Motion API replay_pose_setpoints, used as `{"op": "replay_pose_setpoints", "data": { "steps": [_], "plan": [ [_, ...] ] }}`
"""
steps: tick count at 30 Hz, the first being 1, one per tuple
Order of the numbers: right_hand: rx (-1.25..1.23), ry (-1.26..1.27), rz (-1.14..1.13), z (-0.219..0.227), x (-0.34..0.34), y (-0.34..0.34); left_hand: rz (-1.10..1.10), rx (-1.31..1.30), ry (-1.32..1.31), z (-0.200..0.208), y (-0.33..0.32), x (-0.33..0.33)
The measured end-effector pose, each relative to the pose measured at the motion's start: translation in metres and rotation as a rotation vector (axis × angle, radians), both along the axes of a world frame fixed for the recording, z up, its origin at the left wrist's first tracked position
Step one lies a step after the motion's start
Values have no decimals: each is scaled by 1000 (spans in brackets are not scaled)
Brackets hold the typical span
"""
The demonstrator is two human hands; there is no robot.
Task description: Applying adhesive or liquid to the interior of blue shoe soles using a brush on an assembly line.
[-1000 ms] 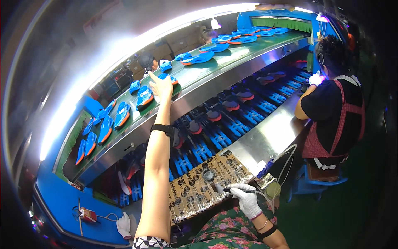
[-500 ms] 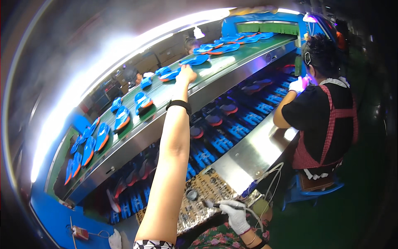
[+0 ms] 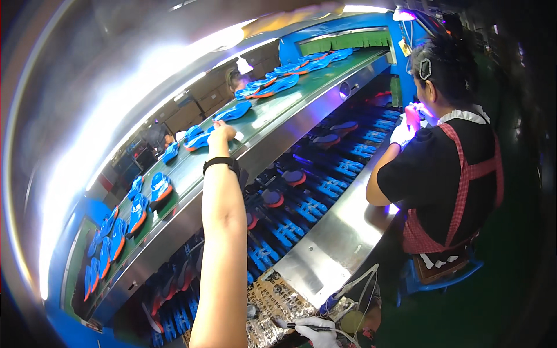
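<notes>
My left hand (image 3: 221, 133), bare and with a black band on the wrist, reaches across to the green conveyor. Its fingers are closed on the near end of a blue shoe sole (image 3: 198, 141) with an orange edge. Other blue soles lie close by, one (image 3: 235, 111) just beyond the hand and a shorter one (image 3: 170, 152) to its left. Low in the picture, my right hand (image 3: 318, 332) wears a white glove. It grips a thin black-handled brush (image 3: 295, 326), whose tip is over the foil-and-cardboard-covered worktop (image 3: 272, 298). Pale tubing (image 3: 360, 283) runs beside this hand.
The metal-edged conveyor belt (image 3: 278, 110) slopes across, carrying several blue soles. Below it, a lower line of blue holders (image 3: 313, 209) carries dark soles. A metal ledge (image 3: 331, 249) borders it. At right, a co-worker in a red checked apron (image 3: 470, 174) sits on a blue stool (image 3: 447, 278).
The view has shifted, so the belt, soles and left hand appear farther left and lower. My left hand stays at the same sole. The gloved right hand now sits nearer the lower edge.
</notes>
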State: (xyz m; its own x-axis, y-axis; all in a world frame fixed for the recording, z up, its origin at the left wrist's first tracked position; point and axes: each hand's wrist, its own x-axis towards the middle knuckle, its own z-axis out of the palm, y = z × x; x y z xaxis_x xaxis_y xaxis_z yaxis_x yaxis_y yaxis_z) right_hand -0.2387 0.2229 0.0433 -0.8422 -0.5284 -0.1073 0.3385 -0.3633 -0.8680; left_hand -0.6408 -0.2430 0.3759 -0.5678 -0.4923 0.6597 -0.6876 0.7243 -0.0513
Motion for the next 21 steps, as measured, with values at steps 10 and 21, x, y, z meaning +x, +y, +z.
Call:
{"op": "replay_pose_setpoints", "data": {
  "steps": [10, 21],
  "plan": [
    [-10, -30, -1, 18, -4, 1, -151, 611, 547, 19, 67, 71],
    [-205, -140, 48, -14, 38, -31, -1433, 1725, 1363, -29, 149, 293]
  ]
}}
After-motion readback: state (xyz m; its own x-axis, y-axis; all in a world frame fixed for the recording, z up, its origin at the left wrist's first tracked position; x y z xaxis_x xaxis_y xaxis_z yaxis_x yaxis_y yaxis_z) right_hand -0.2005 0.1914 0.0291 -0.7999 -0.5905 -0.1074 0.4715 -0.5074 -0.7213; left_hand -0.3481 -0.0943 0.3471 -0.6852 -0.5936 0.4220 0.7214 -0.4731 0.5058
